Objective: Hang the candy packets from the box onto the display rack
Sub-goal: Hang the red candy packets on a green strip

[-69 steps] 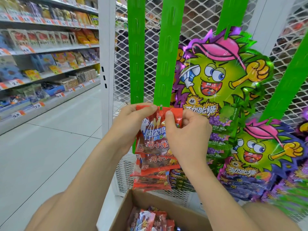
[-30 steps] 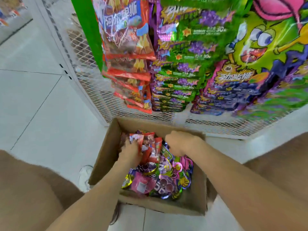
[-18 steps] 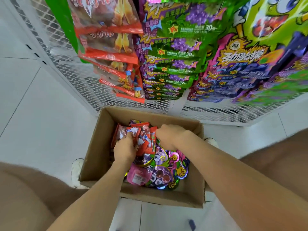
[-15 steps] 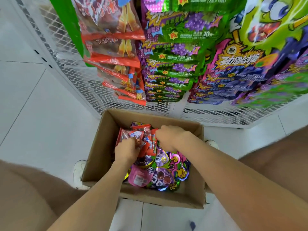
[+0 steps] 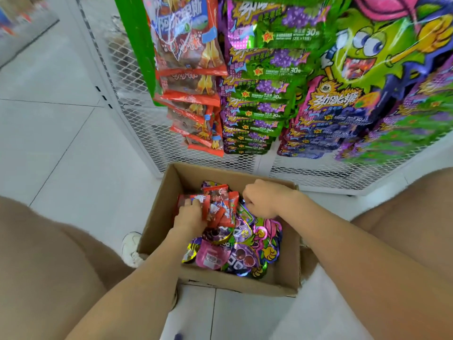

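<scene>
Presently: open brown cardboard box (image 5: 286, 278) on floor (image 5: 61, 143) below white wire-mesh display rack (image 5: 147, 126), within reach. Red foil candy packets (image 5: 221, 208), box's far-left corner, gripped bunched by left hand (image 5: 190, 217), likely for hanging. Right hand (image 5: 263, 200) curled among packets; hold indeterminate.

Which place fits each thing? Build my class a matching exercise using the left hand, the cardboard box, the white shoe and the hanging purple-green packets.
Things:
1 left hand
2 cardboard box
3 white shoe
4 purple-green packets

Places:
A hanging on the display rack
B on the floor by the box's left side
C in the box, gripping red packets
D on the floor under the hanging packets

Pairs: 1-C, 2-D, 3-B, 4-A.
</scene>
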A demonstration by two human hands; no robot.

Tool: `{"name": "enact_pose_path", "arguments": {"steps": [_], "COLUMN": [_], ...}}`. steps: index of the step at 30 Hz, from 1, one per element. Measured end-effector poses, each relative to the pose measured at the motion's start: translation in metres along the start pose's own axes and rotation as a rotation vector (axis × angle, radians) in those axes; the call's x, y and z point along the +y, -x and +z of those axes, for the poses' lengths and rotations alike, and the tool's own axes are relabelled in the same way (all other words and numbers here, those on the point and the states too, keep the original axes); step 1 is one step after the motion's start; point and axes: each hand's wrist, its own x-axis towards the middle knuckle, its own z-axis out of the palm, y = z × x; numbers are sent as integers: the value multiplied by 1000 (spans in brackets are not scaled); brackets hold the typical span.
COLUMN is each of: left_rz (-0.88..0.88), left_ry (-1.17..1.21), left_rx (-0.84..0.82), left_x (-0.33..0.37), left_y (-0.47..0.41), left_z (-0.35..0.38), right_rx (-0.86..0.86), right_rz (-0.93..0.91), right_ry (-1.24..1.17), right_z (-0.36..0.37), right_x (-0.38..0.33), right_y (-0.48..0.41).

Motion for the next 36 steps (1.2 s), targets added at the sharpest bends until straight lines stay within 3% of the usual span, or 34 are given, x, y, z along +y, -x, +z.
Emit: {"name": "enact_pose_path", "arguments": {"steps": [4, 9, 15, 20, 22, 25, 30, 36], "left_rz": [38, 40, 77, 98, 159, 264, 441, 520], "left_ry": [-46, -176, -286, -326, -210, 194, 626, 893], "left_rx": [40, -83, 76, 34, 60, 61, 61, 74], "left_x": [-3, -21, -18, -13, -9, 4, 52, 87], "left_y": [-20, -47, -38, -24, -17, -4, 37, 89], "left_z": [3, 11, 14, 1, -6, -35, -124, -229], "right_rx": [-63, -110, -139, -91, -66, -18, 144, 539], "right_rz": [52, 54, 50, -2, -15, -26, -42, -97], "right_ry": [37, 52, 75, 85, 50, -83, -286, -533], "right_z": [21, 29, 27, 16, 11, -7, -56, -117], "right_x": [7, 14, 13, -2, -4, -4, 1, -10], "right_y": [-17, -43, -58, -48, -41, -26, 7, 58]}}
